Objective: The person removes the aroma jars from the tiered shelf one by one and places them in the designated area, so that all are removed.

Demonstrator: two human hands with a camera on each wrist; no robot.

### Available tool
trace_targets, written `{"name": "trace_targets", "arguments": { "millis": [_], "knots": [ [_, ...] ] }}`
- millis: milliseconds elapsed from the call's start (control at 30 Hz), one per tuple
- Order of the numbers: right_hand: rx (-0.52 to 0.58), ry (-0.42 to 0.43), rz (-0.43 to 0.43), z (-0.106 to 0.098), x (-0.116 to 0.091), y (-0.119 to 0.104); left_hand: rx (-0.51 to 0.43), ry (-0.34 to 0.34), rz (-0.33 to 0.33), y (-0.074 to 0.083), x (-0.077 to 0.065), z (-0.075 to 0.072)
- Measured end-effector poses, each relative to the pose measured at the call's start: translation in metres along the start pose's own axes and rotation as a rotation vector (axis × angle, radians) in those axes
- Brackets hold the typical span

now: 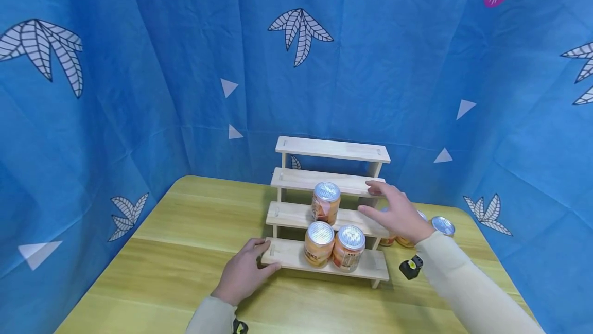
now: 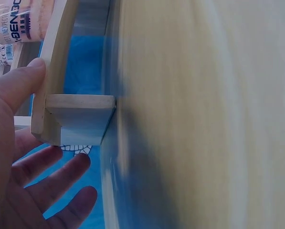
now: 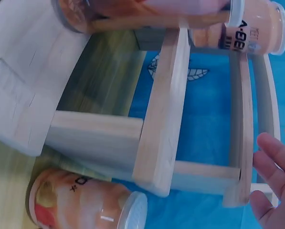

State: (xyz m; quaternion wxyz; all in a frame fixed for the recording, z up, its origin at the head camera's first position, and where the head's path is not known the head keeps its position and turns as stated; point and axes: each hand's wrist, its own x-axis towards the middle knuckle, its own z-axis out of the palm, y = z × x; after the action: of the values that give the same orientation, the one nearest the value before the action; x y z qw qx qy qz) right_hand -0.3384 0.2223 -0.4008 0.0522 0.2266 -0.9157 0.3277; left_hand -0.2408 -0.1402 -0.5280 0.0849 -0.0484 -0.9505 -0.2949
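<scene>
A pale wooden four-step rack (image 1: 333, 147) stands on the table. Two fruit cans with silver lids, a left can (image 1: 318, 245) and a right can (image 1: 348, 249), sit side by side on its lowest step. Another can (image 1: 326, 203) stands one step up. My left hand (image 1: 244, 270) is at the left end of the lowest step, its thumb (image 2: 30, 78) touching the board's edge and the other fingers spread loosely past the end. At the right end of the upper steps, my right hand (image 1: 396, 211) reaches out with fingers extended, holding nothing, fingertips close beside a step board (image 3: 245, 143).
Several more cans (image 1: 443, 226) stand on the table to the right of the rack, partly hidden by the right arm. Blue patterned cloth (image 1: 394, 66) hangs behind and at both sides. The yellow wooden table (image 1: 185, 251) extends left of the rack.
</scene>
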Motion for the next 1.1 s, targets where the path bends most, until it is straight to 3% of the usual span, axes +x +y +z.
{"name": "trace_targets", "arguments": {
  "millis": [300,700,1100],
  "knots": [
    [-0.012,0.004,-0.110,0.011,0.007,-0.017,0.005,-0.007,-0.015,0.002,0.001,-0.002],
    [-0.030,-0.101,-0.101,0.032,0.018,-0.037,0.021,-0.019,0.007,0.002,-0.002,-0.002],
    [-0.062,-0.100,-0.128,0.041,0.032,-0.049,0.032,-0.014,0.012,0.001,-0.001,-0.003]
  ]
}}
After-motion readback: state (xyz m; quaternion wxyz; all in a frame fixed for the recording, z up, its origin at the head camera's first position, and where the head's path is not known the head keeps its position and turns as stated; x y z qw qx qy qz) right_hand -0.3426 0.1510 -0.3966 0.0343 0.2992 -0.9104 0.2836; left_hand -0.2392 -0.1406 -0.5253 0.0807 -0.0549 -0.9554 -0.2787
